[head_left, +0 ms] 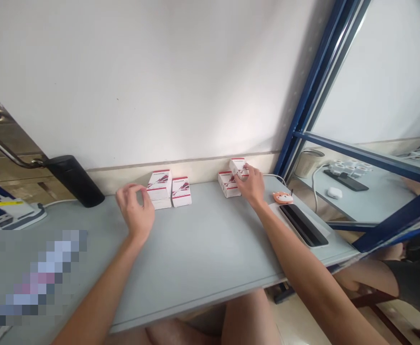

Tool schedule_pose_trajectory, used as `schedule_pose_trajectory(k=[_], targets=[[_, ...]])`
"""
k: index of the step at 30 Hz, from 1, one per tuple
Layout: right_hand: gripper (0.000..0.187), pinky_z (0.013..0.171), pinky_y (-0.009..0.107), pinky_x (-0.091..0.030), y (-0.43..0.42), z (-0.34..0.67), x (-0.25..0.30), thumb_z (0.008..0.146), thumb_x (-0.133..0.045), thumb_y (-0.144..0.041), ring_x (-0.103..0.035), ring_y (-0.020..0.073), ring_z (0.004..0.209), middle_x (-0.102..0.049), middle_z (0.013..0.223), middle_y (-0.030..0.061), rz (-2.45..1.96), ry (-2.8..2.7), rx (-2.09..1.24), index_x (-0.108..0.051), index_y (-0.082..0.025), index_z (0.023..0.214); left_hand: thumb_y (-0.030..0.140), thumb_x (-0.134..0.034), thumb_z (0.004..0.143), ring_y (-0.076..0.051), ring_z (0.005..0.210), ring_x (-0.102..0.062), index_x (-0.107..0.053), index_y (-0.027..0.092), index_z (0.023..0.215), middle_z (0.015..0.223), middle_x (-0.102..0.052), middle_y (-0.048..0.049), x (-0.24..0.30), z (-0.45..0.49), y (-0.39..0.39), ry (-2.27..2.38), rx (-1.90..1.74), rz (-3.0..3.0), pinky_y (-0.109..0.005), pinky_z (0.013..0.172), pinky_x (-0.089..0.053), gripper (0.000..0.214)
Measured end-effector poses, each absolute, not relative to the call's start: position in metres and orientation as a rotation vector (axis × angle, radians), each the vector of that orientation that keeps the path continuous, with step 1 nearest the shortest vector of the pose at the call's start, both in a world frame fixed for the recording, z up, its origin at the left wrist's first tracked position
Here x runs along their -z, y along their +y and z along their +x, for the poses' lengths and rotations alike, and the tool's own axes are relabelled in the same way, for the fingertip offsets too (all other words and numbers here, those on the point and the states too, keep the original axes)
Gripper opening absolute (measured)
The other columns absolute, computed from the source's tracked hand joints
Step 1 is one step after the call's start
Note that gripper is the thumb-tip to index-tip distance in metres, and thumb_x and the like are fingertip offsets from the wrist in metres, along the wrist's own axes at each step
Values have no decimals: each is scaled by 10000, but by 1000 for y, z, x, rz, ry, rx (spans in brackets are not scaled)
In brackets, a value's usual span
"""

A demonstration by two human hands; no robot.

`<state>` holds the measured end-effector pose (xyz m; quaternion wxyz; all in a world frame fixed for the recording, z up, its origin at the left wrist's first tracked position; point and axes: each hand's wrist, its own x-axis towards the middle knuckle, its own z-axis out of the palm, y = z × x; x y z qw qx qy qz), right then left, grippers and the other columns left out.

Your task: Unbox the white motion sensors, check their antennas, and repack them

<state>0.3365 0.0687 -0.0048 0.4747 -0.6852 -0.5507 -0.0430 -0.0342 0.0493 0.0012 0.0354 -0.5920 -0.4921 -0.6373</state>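
Small white boxes with red print stand at the back of the grey table (195, 249). My right hand (252, 184) grips the top box (237, 166) of a short stack, above another box (227, 184). My left hand (136, 211) hovers with curled fingers just left of a second group: a stacked box (159, 184) and a box beside it (181, 191). The left hand holds nothing that I can see.
A black desk lamp head (76, 180) lies at the back left near a white power strip (12, 213). An orange cat-shaped item (282, 197) and a dark phone (303, 225) rest at the right edge. A blue shelf frame (313, 91) stands to the right, another person's legs (385, 278) beyond.
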Motion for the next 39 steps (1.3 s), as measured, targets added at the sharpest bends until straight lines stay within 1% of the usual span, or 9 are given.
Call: schedule_pose_trajectory(k=[4,10,13,15,17,19,24,33,39], targets=[[617,1013,450,-493,55,302,-11,856,-678,-576,-620,314,1171,-700,1279,125,-1400,-1180,-456,-599,-228,1359,327,-624,960,-245,1036,-647,-629,221,845,948,-659,-66,-4,-29,38,-1404,1971,-1919,-454,1068,-495,157],[584,674,324,-574,27,228,-3,970,-452,-692,-691,213,769,-748,977,67,-1140,-1273,-867,-663,-192,1187,414,-656,948,-176,775,-690,-633,236,878,908,-739,-39,6,-9,30,-1410,2043,-2163,-347,832,-575,193],[553,783,337,-590,13,209,4,1022,-410,-649,-704,231,945,-745,1133,73,-910,-1341,-1102,-660,-206,1238,457,-640,975,-166,753,-738,-563,245,1138,1006,-769,-53,6,3,27,-1450,2117,-2316,-301,717,-595,278],[516,945,363,-556,6,207,5,1041,-437,-621,-677,245,1087,-736,1206,64,-812,-1432,-1174,-673,-216,1256,500,-596,1003,-189,911,-772,-477,256,1304,1139,-771,-96,5,12,22,-1459,2168,-2384,-306,770,-618,405],[498,1044,391,-506,1,209,4,1045,-466,-611,-657,258,1148,-737,1228,59,-806,-1563,-1195,-689,-219,1257,534,-571,1018,-220,1127,-744,-430,262,1387,1300,-723,-132,4,20,15,-1521,2350,-2446,-335,889,-622,479],[504,1095,415,-476,-3,211,3,1051,-469,-610,-637,267,1209,-706,1321,64,-827,-1660,-1181,-644,-239,1344,542,-653,978,-246,1128,-745,-405,283,1419,1285,-729,-107,3,26,6,-1639,2481,-2545,-372,898,-633,568],[542,1153,447,-431,-8,208,9,1061,-469,-589,-577,264,1329,-611,1464,90,-886,-1666,-893,-420,-288,1510,451,-782,910,-287,1368,-620,-443,327,1492,1497,-617,-97,7,34,-9,-1535,2299,-2722,-423,1115,-544,685],[343,775,359,-483,1,223,4,996,-555,-572,-601,213,825,-658,970,38,-991,-1783,-565,-560,-232,1042,324,-787,912,-306,1297,-661,-432,348,1534,1431,-659,-94,13,30,-8,-1525,1951,-2776,-472,1082,-572,716],[519,703,321,-447,6,233,-10,1010,-448,-677,-546,184,724,-590,754,4,-1023,-1659,-710,-532,-224,773,242,-746,942,-268,1197,-704,-136,362,1653,1317,-675,-116,26,33,-9,-1194,1907,-2849,-453,1008,-616,944]])
